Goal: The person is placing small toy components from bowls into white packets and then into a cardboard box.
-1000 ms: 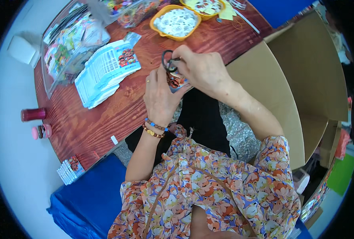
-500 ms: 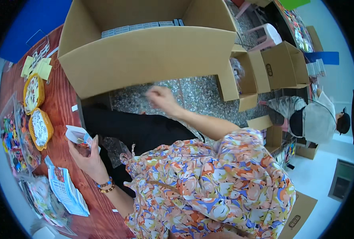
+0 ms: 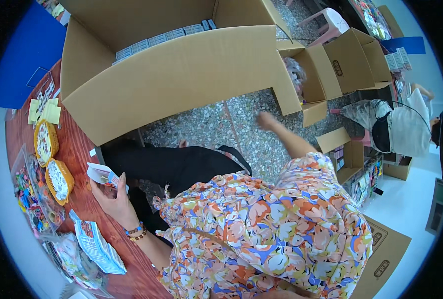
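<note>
Small packet (image 3: 102,174), white, blue-edged, in left hand (image 3: 113,198)

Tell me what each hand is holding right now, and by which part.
The left hand holds a small white packet by its lower edge, above the wooden table. The right hand, blurred, reaches out over the speckled floor holding nothing.

The left hand (image 3: 113,197) is curled in a grasp, its wrist beaded. The right hand (image 3: 266,120) stretches out at arm's length, blurred.
</note>
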A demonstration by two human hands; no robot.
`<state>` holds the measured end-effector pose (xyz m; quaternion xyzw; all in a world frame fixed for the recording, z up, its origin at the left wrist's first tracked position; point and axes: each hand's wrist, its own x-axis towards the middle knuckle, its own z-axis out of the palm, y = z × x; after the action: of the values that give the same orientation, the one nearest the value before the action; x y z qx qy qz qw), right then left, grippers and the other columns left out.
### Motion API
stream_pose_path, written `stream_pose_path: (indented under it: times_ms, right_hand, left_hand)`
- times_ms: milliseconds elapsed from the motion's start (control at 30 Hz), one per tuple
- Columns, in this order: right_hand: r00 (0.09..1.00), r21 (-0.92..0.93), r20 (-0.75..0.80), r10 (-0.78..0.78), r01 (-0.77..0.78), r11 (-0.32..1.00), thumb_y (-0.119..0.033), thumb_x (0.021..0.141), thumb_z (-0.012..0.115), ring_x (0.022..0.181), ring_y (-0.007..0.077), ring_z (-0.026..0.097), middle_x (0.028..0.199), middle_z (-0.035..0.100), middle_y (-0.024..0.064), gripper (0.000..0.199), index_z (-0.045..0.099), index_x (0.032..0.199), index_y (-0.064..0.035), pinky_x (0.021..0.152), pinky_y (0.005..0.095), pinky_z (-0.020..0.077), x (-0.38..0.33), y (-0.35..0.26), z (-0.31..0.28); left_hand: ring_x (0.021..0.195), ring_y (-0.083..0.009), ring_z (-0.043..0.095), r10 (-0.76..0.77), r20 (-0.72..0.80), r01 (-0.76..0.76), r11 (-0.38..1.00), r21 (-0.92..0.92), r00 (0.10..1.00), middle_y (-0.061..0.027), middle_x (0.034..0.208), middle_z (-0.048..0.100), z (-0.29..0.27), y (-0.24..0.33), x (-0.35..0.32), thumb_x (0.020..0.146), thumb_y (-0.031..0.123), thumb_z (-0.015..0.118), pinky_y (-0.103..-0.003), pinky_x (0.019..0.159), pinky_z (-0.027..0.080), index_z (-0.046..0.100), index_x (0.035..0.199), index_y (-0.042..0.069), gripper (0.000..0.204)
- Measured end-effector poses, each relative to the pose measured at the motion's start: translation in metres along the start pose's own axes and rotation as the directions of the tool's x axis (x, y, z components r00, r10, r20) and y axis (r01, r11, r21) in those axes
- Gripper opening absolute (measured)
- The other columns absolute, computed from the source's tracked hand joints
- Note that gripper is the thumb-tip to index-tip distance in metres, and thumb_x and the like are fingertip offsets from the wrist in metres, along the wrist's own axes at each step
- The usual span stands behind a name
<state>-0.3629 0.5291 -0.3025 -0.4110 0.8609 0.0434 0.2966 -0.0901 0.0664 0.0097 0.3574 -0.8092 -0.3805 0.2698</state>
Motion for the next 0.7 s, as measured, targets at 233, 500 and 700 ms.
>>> stream_pose_path:
  times_ms: [233,500,700]
  right_hand:
    - [0.691,0.404,-0.572,-0.442,0.706,0.581,-0.015,0.094,0.063,0.093,0.0331,0.069,0.101,0.07,0.0153,0.019,0.07,0.106,-0.0023,0.081,0.0426,0.055,0.03,-0.297,-0.265]
    - [0.226,0.201,-0.673,-0.704,0.972,0.121,-0.008,0.084,0.074,0.135,0.0361,0.046,0.14,0.051,0.0171,0.031,0.068,0.114,-0.0045,0.108,0.0455,0.0402,0.035,-0.44,-0.396]
    - [0.068,-0.025,-0.609,-0.791,0.994,0.105,-0.021,0.089,0.073,0.133,0.038,0.047,0.138,0.053,0.0182,0.028,0.069,0.112,-0.0051,0.109,0.0472,0.039,0.059,-0.525,-0.425]
  left_hand:
    - [0.12,-0.0273,0.055,0.049,-0.094,-0.045,0.998,0.048,0.994,-0.0156,0.133,0.054,-0.017,0.013,0.017,0.075,0.015,0.087,-0.039,0.098,0.047,0.044,0.142,-0.003,0.082]
    - [0.116,-0.0378,0.055,-0.001,-0.41,0.086,0.978,0.189,0.912,-0.0206,0.125,0.056,-0.064,0.007,-0.001,0.07,0.025,0.089,-0.045,0.096,0.046,0.043,0.143,-0.001,0.09]
    - [0.113,-0.0358,0.056,-0.107,-0.542,0.228,0.96,0.16,0.833,-0.0191,0.122,0.056,-0.113,-0.015,-0.014,0.072,0.025,0.088,-0.044,0.096,0.047,0.043,0.143,0.0,0.088]
